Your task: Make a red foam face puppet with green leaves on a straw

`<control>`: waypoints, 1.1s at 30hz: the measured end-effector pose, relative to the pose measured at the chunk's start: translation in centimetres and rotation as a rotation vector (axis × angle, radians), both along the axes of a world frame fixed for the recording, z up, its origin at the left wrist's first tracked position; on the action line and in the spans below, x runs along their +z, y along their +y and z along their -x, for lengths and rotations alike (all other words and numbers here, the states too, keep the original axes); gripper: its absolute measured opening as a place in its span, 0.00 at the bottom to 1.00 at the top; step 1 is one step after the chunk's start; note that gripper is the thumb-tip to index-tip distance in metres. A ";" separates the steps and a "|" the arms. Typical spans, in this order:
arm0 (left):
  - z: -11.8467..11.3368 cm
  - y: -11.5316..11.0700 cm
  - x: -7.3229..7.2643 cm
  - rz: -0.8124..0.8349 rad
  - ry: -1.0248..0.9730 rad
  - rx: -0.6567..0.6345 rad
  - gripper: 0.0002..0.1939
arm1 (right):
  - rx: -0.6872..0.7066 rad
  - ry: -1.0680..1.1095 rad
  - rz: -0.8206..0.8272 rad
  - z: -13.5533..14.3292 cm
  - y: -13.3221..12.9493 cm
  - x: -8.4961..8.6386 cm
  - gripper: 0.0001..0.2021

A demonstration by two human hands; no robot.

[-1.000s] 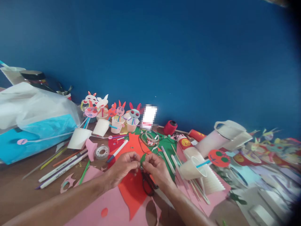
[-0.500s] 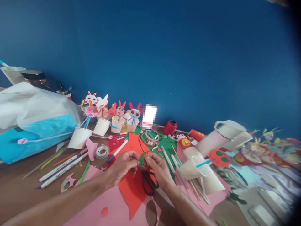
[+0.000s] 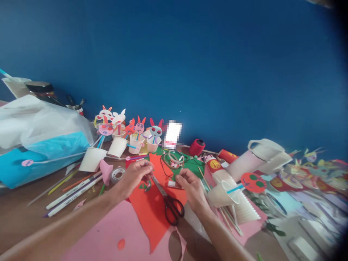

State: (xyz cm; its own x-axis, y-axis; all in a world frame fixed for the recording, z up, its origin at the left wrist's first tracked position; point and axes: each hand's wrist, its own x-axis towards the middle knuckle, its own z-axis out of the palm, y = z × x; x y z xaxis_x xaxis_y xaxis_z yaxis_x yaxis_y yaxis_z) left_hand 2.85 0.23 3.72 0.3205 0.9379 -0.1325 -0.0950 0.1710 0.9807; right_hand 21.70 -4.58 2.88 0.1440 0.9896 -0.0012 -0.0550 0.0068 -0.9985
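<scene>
My left hand (image 3: 140, 175) is above the orange paper (image 3: 152, 228), thumb and fingertips pressed together. Whatever it might hold is hidden. Just under it lie small green paper scraps (image 3: 144, 186). To the right, my right hand (image 3: 191, 186) has its fingers curled to the thumb over the green paper (image 3: 194, 170); I cannot make out anything in the pinch. Between the hands lie scissors (image 3: 170, 201) with black handles, their blades pointing toward my left hand. A small white piece (image 3: 172, 183) is close to my right fingertips.
Paper cups (image 3: 93, 159) with paper animal faces stand at the back left. A tape roll (image 3: 117, 175) and markers (image 3: 72, 195) lie left. On the right are a tilted cup (image 3: 223, 194) with an orange face (image 3: 253, 182), sticks and a white jug (image 3: 252, 156).
My hands have moved apart, the left one going left and the right one slightly right. The green paper piece pinched between them no longer shows there. The scissors are now uncovered.
</scene>
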 end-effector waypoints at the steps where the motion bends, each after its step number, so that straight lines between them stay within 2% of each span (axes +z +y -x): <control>1: 0.4 0.4 0.3 -0.027 -0.010 0.043 0.06 | -0.021 0.001 -0.010 -0.3 0.1 0.3 0.06; 9: 3.1 2.9 1.7 -0.161 -0.023 0.185 0.07 | -0.130 -0.041 -0.103 -2.2 0.1 1.7 0.06; 14: 4.1 3.8 2.3 -0.185 0.006 0.256 0.07 | -0.235 -0.048 -0.181 -2.8 -0.2 2.3 0.07; 18: 4.7 4.1 2.7 -0.216 0.092 0.292 0.09 | -0.254 -0.046 -0.210 -2.8 -0.4 2.6 0.07; 23: 5.1 4.2 3.1 -0.250 0.177 0.285 0.08 | -0.272 -0.028 -0.242 -2.7 -0.5 3.1 0.07; 27: 4.8 4.1 2.8 -0.298 0.262 0.267 0.10 | -0.310 0.018 -0.285 -3.4 -0.5 3.6 0.06; 33: 3.4 2.9 1.6 -0.370 0.533 0.085 0.14 | -0.348 0.058 -0.308 -4.3 -0.4 4.0 0.06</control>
